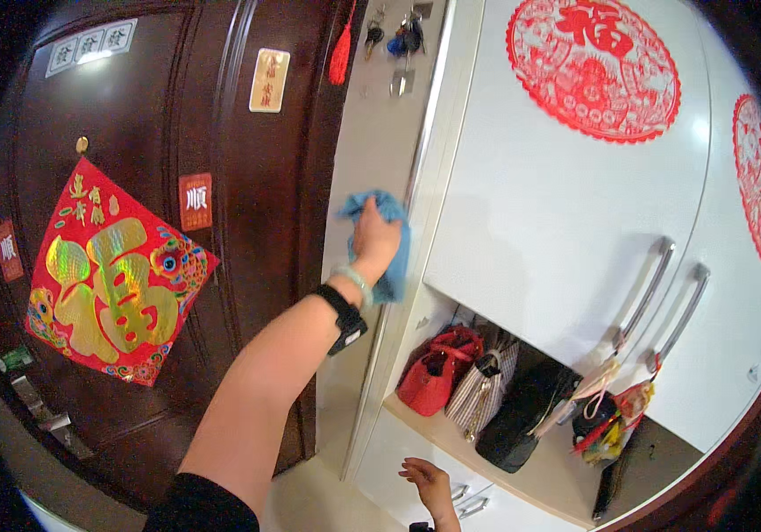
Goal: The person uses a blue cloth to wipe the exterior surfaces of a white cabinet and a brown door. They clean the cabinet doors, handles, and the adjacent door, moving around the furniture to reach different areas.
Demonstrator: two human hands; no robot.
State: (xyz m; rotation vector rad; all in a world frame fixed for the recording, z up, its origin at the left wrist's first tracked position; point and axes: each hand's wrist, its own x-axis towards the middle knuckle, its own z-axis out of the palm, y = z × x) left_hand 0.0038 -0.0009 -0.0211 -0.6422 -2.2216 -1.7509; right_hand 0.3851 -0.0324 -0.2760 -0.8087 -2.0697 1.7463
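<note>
My left hand (377,239) grips a blue cloth (390,276) and presses it to the narrow beige wall panel (375,139) between the dark door and the white cabinet. Part of the cloth hangs below the hand, which looks slightly blurred. A pale bangle (354,282) and a black wrist device (342,318) are on that wrist. Low in the view, my right hand (428,482) is empty, its fingers loosely bent and apart, in front of the lower cabinet doors (397,459).
A dark wooden door (257,219) with a red hanging decoration (111,286) is at left. Keys (407,33) hang above the cloth. On the right, the white cabinet (553,219) has long metal handles (646,292). Its open shelf (437,432) holds a red handbag (428,382) and other bags.
</note>
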